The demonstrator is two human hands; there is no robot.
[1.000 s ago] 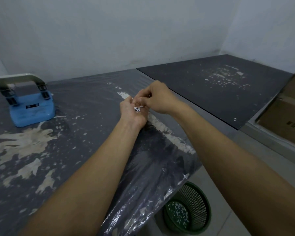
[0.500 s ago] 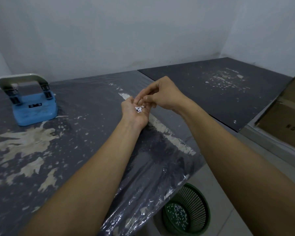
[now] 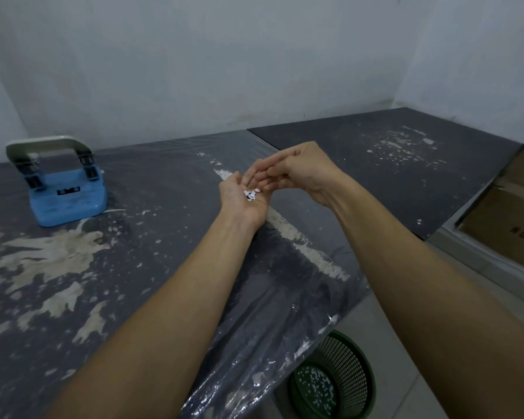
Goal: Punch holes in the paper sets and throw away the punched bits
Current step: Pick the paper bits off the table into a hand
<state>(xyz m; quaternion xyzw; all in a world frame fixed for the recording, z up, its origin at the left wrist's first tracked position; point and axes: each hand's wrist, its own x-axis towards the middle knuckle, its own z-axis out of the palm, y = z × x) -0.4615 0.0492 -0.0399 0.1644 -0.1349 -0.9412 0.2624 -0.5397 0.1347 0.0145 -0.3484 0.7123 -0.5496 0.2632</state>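
Since a moment ago the right hand (image 3: 297, 170) has uncurled: its fingers, bunched before, now lie nearly straight across the fingertips of the left hand (image 3: 245, 198), holding nothing that I can see. That reads to me as the last bits brushed or dropped into the palm, so gathering looks about finished and dumping comes next.

Going down in size: the dark plastic-wrapped surface with pale scuffed patches (image 3: 152, 267) fills the room's near side; the blue two-hole punch with a grey metal handle (image 3: 64, 182) sits on it, well apart to the left, handle towards the wall. The round green mesh waste basket (image 3: 335, 379) stands on the floor under the surface's corner (white specks already lie in its bottom). The left hand is cupped, palm up, fingers pointing away towards the wall. In its hollow rests the small heap of white punched paper bits (image 3: 250, 195), too scattered to have any long axis.
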